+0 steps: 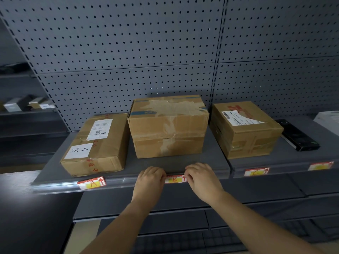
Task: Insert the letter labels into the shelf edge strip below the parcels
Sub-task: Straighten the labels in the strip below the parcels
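Note:
Three cardboard parcels stand on a grey shelf: a flat left parcel [95, 145], a taller middle parcel [167, 125] and a right parcel [244, 129]. Along the shelf's front runs a clear edge strip [121, 182]. The A label [91, 183] sits crooked in the strip below the left parcel. The B label [175, 179] lies at the strip below the middle parcel. My left hand [149, 180] pinches its left end and my right hand [200, 177] pinches its right end. A C label [256, 171] sits below the right parcel.
A fourth label [320, 165] is in the strip further right. A black flat device [298, 135] and a white box [328, 119] lie at the right of the shelf. Grey pegboard [146, 52] backs it. Lower shelves [183, 213] jut out below my arms.

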`<state>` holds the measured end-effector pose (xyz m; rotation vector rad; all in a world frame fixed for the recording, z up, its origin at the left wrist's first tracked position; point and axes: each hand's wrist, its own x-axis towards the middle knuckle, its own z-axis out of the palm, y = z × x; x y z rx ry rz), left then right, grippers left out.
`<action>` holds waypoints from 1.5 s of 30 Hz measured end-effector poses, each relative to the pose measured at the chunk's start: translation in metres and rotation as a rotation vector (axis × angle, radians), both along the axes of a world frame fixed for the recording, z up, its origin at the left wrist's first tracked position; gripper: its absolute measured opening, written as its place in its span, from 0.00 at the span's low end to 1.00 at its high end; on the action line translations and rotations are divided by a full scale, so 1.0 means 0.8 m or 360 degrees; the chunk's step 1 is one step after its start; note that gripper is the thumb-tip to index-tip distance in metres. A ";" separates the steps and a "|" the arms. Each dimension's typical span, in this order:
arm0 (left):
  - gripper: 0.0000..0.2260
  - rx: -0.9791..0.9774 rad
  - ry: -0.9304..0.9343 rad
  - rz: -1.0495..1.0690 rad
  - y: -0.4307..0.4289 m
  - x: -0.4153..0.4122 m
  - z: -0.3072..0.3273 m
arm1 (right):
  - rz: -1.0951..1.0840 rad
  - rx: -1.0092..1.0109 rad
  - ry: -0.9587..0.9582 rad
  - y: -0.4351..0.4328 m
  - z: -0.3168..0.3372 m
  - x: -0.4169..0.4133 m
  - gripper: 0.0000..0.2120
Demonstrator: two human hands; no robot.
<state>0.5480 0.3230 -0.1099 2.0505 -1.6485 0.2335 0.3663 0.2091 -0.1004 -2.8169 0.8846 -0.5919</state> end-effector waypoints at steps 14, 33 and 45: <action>0.10 -0.0113 0.0011 0.0049 0.058 0.025 0.067 | 0.0091 0.0150 -0.0250 0.034 0.056 0.034 0.10; 0.05 -0.0049 0.0114 0.0144 0.217 0.270 0.040 | 0.0082 0.0125 -0.0146 0.205 0.052 0.269 0.11; 0.07 -0.0069 -0.0009 0.0194 0.211 0.280 0.009 | -0.0073 0.0007 -0.0040 0.211 0.027 0.296 0.09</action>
